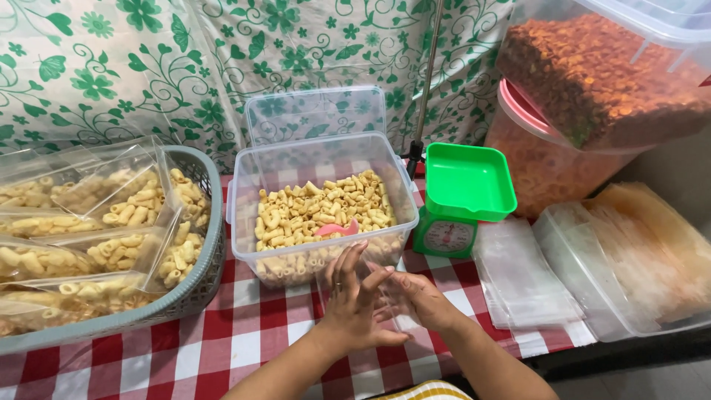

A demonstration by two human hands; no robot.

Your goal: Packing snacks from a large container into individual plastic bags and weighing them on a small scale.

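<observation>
A clear plastic bag point(396, 300) sits pinched between left hand point(354, 300) and right hand point(420, 296).

At the lower centre of the frame the left hand point(354, 296) and right hand point(418, 296) meet around a clear bag point(396, 300), fingers spread. Just above them a clear tub point(318, 207) holds pale snacks point(322, 207) and a pink scoop point(337, 229). A grey basket point(200, 274) of filled bags sits left, a green scale point(459, 196) right, beside flat empty bags point(518, 278).

bright, even light (soft shadows); sharp centre, slight wide-angle bending at edges.
</observation>
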